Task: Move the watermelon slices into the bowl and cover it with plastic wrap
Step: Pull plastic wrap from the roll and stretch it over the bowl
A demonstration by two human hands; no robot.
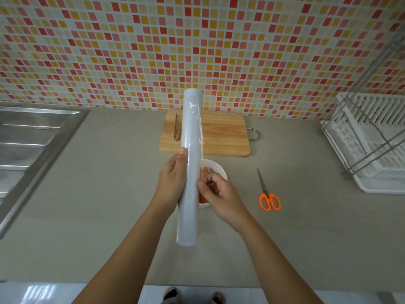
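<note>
Long white roll of clear plastic wrap (191, 163), gripped by left hand (172, 181), right hand (219, 198) pinching its side; round white bowl (219, 170) of watermelon slices (203, 199) beneath; rectangular wooden cutting board (223, 132) behind; orange-handled scissors (268, 196) to the right, apart.

The plastic wrap roll (192, 163) at centre is smooth, glossy clear film, faintly wrinkled near its top. The cutting board (221, 132) behind it is pale, matt, grained wood. The countertop (105, 198) looks matt and smooth. At left, the sink (32, 137) is brushed steel. The scissors (265, 195) have orange plastic handles and metal blades. The dish rack (372, 113) at right is white plastic under metal wires.
</note>
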